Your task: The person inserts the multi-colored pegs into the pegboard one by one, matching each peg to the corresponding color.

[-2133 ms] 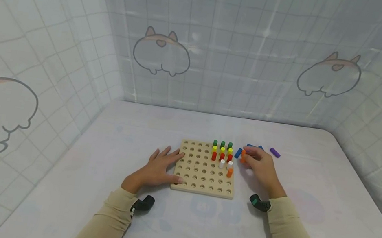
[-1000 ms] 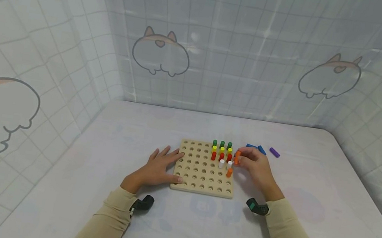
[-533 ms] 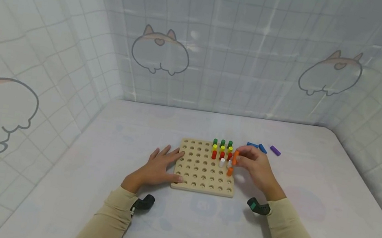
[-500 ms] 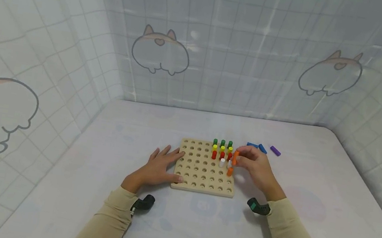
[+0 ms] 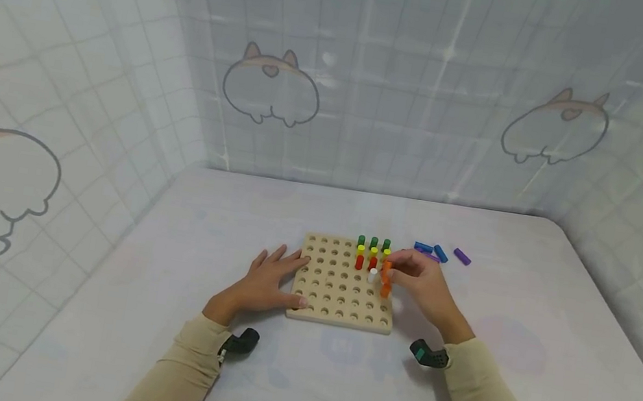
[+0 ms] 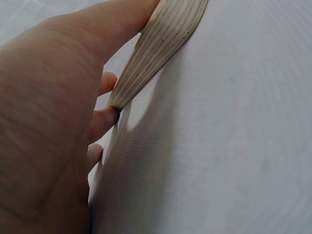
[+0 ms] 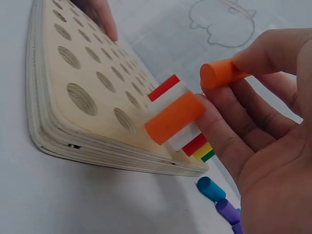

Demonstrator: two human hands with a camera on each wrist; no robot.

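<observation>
A wooden pegboard lies on the white table, with green, yellow, red, white and orange pegs standing in its far right corner. My right hand pinches an orange peg between thumb and fingertips, just above the board beside the standing orange peg. My left hand lies flat with straight fingers against the board's left edge.
Two blue pegs and a purple peg lie loose on the table beyond the board's far right corner. Sheeted walls with cartoon prints close in the table on the left, back and right.
My right hand has carried the orange peg leftward from the loose pegs, to over the board's right columns. The left hand has stayed put.
</observation>
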